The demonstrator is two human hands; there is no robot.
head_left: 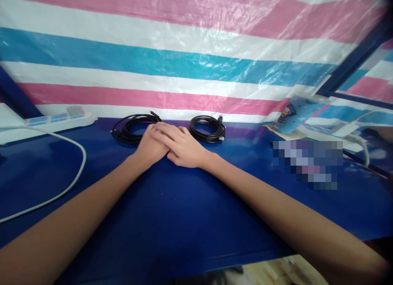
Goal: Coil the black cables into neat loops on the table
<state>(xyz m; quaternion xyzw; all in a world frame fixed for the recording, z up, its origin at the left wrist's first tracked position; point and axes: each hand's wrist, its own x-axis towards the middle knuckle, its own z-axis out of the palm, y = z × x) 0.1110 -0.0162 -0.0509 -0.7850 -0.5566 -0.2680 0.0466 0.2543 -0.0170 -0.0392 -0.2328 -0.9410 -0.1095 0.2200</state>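
Both my forearms lie on a blue table (172, 219). My right hand (184, 148) rests flat on top of my left hand (149, 148) at the table's middle, fingers together, holding nothing. Just behind them lie two coiled black cables: a loose one (130, 129) to the left, partly hidden by my left hand, and a tight round one (208, 129) to the right, apart from my hands.
A white power strip (58, 120) sits at the back left, its white cord (73, 174) curving across the table's left side. A striped pink, white and blue tarp (190, 52) forms the back wall. A blue printed packet (296, 113) and a blurred patch lie at right.
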